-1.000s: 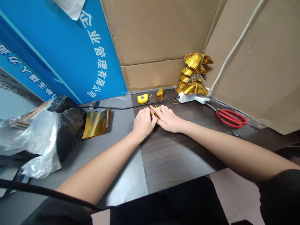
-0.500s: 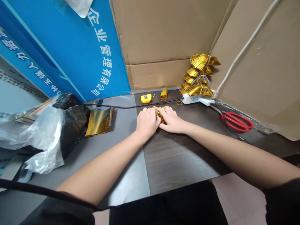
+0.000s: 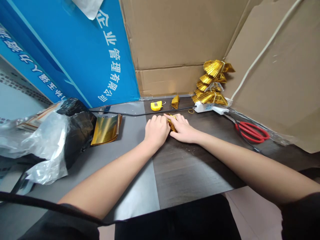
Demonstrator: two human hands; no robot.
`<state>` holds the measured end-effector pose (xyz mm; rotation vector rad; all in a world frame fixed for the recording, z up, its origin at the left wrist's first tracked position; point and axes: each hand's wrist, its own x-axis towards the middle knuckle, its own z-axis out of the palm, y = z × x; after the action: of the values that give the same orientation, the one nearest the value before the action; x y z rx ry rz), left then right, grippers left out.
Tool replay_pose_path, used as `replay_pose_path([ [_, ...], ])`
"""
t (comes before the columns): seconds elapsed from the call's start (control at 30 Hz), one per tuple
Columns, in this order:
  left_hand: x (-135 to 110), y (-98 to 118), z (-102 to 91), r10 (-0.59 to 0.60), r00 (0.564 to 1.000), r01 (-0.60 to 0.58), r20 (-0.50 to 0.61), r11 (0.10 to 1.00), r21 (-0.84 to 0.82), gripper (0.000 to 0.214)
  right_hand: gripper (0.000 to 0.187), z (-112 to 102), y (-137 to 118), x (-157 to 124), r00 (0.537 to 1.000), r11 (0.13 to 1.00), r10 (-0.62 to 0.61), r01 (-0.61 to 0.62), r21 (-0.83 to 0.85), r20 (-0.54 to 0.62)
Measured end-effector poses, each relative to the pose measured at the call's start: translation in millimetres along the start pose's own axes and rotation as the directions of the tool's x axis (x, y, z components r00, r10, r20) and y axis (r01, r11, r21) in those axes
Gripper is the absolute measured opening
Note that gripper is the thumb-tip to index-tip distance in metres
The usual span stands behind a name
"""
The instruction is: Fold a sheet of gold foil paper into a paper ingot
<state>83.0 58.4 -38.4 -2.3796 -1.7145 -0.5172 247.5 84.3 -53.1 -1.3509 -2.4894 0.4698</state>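
Note:
On the table, a small folded piece of gold foil paper point(image 3: 172, 125) sits between my two hands, mostly covered by them. My left hand point(image 3: 157, 130) lies on its left side with the fingers curled and closed against it. From the right, my right hand point(image 3: 184, 128) grips the same piece, thumb near me and fingers over the far side. Beyond the hands stands another folded gold piece point(image 3: 175, 102). A stack of flat gold foil sheets point(image 3: 106, 130) lies to the left. Pleated gold bundles point(image 3: 212, 81) are piled at the back right.
A yellow tape measure point(image 3: 156, 106) and a black cable run along the back. A rubber band point(image 3: 191, 111) lies near the white power strip point(image 3: 203, 106). Red-handled scissors point(image 3: 252, 132) rest at right. Plastic-wrapped black package point(image 3: 77, 133) stands left. Cardboard point(image 3: 170, 36) walls the back.
Both hands stay on the gold foil paper; my left hand has shifted very slightly. The camera view has moved a little. Nothing else visibly differs.

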Motion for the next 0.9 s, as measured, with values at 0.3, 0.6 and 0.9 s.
replay_pose_path([
  [0.3,-4.0,-18.6,-1.9,0.103,0.993,-0.109,-0.05,0.981,-0.158,0.011,0.073,-0.7,12.5,3.0,0.992,0.993,-0.108,0.11,0.033,-0.061],
  [0.6,-4.6,-23.3,4.3,0.087,0.995,-0.101,-0.057,0.947,-0.307,0.006,0.09,-1.1,34.3,6.2,0.96,0.968,-0.223,0.239,0.077,-0.169],
  [0.9,-6.5,-20.9,-3.1,0.131,0.99,-0.138,-0.042,0.948,-0.288,0.014,0.088,-3.0,28.6,6.2,0.995,0.995,-0.088,0.089,0.041,-0.04],
])
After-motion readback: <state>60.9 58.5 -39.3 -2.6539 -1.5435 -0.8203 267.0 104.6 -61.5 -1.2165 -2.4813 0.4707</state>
